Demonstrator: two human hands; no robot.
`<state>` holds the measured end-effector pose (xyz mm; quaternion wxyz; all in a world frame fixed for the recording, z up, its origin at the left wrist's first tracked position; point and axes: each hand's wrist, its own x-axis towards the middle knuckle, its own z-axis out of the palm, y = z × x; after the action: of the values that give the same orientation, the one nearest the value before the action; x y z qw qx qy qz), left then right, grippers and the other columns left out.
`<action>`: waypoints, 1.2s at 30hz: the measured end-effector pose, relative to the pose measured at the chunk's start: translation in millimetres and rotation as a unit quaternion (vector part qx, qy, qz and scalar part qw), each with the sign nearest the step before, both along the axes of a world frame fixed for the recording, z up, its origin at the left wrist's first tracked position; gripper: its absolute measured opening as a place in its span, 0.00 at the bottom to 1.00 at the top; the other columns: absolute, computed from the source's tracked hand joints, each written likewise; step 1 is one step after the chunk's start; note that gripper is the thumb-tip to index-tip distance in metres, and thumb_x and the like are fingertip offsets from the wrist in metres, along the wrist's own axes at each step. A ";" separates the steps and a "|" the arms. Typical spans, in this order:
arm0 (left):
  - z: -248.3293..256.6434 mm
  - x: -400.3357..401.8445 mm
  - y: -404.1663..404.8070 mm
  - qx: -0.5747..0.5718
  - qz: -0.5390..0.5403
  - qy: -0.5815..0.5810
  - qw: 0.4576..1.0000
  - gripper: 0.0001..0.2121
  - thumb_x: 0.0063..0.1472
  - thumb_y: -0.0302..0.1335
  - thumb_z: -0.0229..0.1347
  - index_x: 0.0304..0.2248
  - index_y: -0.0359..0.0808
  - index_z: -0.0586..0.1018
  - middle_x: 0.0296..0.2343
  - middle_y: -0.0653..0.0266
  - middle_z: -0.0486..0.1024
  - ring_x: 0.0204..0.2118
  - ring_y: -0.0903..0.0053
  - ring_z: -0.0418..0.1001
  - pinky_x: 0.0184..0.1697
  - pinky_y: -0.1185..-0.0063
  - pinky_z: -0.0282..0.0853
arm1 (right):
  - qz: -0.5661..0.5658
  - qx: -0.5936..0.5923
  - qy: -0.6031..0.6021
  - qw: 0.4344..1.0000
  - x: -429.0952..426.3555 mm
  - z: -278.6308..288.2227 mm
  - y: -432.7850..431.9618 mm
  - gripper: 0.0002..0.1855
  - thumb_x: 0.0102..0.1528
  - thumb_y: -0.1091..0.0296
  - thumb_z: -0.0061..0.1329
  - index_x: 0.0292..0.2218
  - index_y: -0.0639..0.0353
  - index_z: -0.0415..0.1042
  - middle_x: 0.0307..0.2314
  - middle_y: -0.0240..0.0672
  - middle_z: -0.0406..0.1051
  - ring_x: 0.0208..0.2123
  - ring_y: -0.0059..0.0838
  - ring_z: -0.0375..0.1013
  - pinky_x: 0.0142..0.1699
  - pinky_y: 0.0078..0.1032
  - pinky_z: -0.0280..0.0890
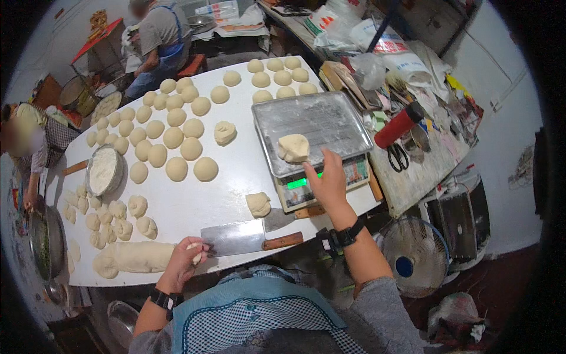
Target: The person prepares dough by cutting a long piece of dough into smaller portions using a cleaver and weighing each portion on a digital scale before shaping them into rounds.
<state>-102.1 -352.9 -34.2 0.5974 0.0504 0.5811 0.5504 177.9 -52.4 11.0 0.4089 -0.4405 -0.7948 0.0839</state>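
A small bit of dough (194, 255) is pinched in my left hand (181, 261), beside one end of a thick dough log (143, 256). My right hand (329, 179) has its fingers apart over the front edge of the metal tray (318, 119) of a digital scale. On that tray, just left of my fingertips, lies a cut lump of dough (293, 148); whether my thumb touches it I cannot tell. The scale's green display (299, 183) is lit. A cleaver (239, 239) with a wooden handle lies between my hands, near another dough lump (258, 205).
Many round dough balls (173, 137) cover the white table's far left, by a bowl of flour (104, 170). Rough dough pieces (117, 209) sit nearer. To the right are a red flask (398, 126), scissors (398, 158) and a fan (414, 259). Two other people work beyond the table.
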 end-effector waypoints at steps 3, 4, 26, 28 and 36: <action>-10.0 -3.4 -29.4 -0.018 0.016 0.026 0.999 0.04 0.59 0.23 0.54 0.33 0.34 0.71 0.24 0.61 0.73 0.22 0.79 0.70 0.23 0.81 0.68 | -0.021 0.042 -0.136 0.990 -37.9 11.8 11.4 0.34 0.52 0.50 0.54 0.54 0.59 0.60 0.36 0.52 0.66 0.33 0.50 0.71 0.36 0.38 0.68; -9.6 -4.2 -36.7 -0.011 0.017 0.010 1.000 0.04 0.59 0.23 0.55 0.32 0.35 0.71 0.24 0.62 0.73 0.21 0.79 0.70 0.23 0.81 0.68 | -0.017 -0.031 -0.212 0.977 -46.9 13.9 15.0 0.37 0.51 0.46 0.52 0.56 0.56 0.58 0.37 0.53 0.66 0.34 0.52 0.71 0.38 0.39 0.68; 9.5 -29.8 -98.7 -0.011 0.138 -0.005 0.990 0.04 0.62 0.27 0.52 0.33 0.36 0.72 0.25 0.64 0.73 0.23 0.80 0.71 0.25 0.83 0.68 | 0.231 -0.133 -0.306 0.914 -169.7 -48.8 24.9 0.20 0.52 0.64 0.47 0.46 0.59 0.65 0.35 0.56 0.67 0.35 0.54 0.71 0.38 0.41 0.69; 19.3 -31.2 -94.3 -0.046 0.150 -0.001 0.988 0.06 0.62 0.27 0.51 0.38 0.37 0.71 0.25 0.63 0.74 0.22 0.81 0.72 0.24 0.84 0.69 | 0.268 -0.143 -0.314 0.899 -142.7 -60.4 2.7 0.19 0.51 0.64 0.48 0.45 0.58 0.65 0.35 0.54 0.67 0.36 0.53 0.70 0.40 0.41 0.68; 16.2 -51.6 -74.3 -0.029 0.078 0.001 0.996 0.06 0.63 0.29 0.50 0.38 0.38 0.70 0.25 0.62 0.75 0.19 0.80 0.71 0.23 0.84 0.69 | 0.296 -0.161 -0.309 0.890 -103.7 -27.1 -61.7 0.18 0.43 0.66 0.55 0.37 0.57 0.69 0.31 0.46 0.68 0.38 0.49 0.69 0.42 0.38 0.66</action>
<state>-153.7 -427.2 -18.0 0.5530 -0.0123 0.5999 0.5781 74.2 -114.1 -16.1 0.0226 -0.2486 -0.9499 0.1879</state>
